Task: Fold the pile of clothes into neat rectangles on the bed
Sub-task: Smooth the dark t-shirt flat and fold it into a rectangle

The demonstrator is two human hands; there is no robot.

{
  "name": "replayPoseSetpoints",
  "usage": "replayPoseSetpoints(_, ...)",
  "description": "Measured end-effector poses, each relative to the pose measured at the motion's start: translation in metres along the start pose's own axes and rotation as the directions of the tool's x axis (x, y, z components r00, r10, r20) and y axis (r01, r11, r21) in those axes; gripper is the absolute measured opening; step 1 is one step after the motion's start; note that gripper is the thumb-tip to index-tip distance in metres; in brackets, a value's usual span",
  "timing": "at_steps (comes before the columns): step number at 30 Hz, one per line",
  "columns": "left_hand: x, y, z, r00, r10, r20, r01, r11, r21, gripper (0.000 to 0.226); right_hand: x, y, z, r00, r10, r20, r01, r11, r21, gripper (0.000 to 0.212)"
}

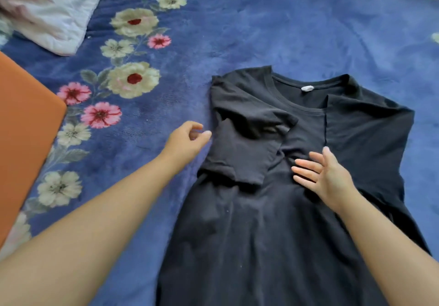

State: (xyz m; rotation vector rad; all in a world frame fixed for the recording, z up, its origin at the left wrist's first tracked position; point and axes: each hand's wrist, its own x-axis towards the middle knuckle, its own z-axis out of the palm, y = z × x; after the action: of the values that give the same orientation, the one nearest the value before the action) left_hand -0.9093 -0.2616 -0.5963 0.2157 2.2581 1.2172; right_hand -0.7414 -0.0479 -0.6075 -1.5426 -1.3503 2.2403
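Observation:
A black T-shirt (266,222) lies front up on the blue flowered bedspread (261,27), collar away from me, with a white label at the neck. Its left sleeve is folded inward over the chest and its right side is folded in too. My left hand (187,139) hovers just left of the folded sleeve, fingers loosely curled, holding nothing. My right hand (323,175) is spread over the middle of the shirt with straight fingers, at or just above the cloth.
A white quilted pillow (52,13) with red prints lies at the top left. An orange flat object (21,139) sits at the left edge. A band of printed flowers runs down the bedspread's left side.

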Motion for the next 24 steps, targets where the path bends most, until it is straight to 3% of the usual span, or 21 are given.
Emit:
replayPoseSetpoints(2, -0.021, -0.032, -0.001, 0.992, 0.093, 0.091, -0.113, 0.962, 0.251, 0.065, -0.005, -0.002, 0.0, 1.0, -0.013, 0.005, 0.014, 0.972, -0.234, 0.027)
replayPoseSetpoints(4, -0.038, -0.052, 0.004, 0.978, 0.118, 0.175, -0.18, 0.896, 0.406, 0.079, -0.004, -0.004, 0.015, 0.998, -0.061, 0.012, 0.06, 0.896, -0.441, 0.035)
replayPoseSetpoints(8, -0.039, -0.062, 0.02, 0.994, 0.109, 0.002, -0.101, 0.917, 0.386, 0.033, 0.008, 0.007, 0.059, 0.995, -0.104, -0.01, 0.076, 0.79, -0.609, 0.067)
replayPoseSetpoints(10, -0.033, -0.064, 0.022, 0.993, 0.107, -0.044, -0.08, 0.909, 0.408, 0.016, 0.013, 0.018, 0.076, 0.992, -0.101, -0.075, 0.024, 0.738, -0.675, 0.071)
replayPoseSetpoints(14, -0.033, -0.068, 0.019, 0.992, 0.117, -0.049, -0.086, 0.903, 0.421, 0.011, 0.025, 0.01, 0.071, 0.98, -0.148, -0.13, 0.045, 0.812, -0.582, 0.051)
replayPoseSetpoints(18, -0.044, -0.077, 0.016, 0.979, 0.205, 0.015, -0.188, 0.865, 0.465, 0.012, 0.014, -0.024, 0.05, 0.939, -0.335, -0.079, 0.192, 0.701, -0.687, 0.063)
replayPoseSetpoints(20, -0.051, -0.089, 0.015, 0.956, 0.253, 0.15, -0.294, 0.807, 0.513, 0.037, 0.006, -0.025, 0.042, 0.932, -0.354, -0.074, 0.165, 0.597, -0.785, 0.059)
replayPoseSetpoints(21, -0.053, -0.094, 0.012, 0.957, 0.203, 0.207, -0.28, 0.832, 0.479, 0.044, 0.004, -0.02, 0.038, 0.933, -0.353, -0.066, 0.128, 0.499, -0.857, 0.055)
replayPoseSetpoints(24, -0.043, -0.097, 0.003, 0.958, -0.001, 0.288, -0.067, 0.972, 0.226, 0.046, -0.001, -0.001, 0.035, 0.965, -0.263, 0.014, 0.059, 0.163, -0.985, 0.047)
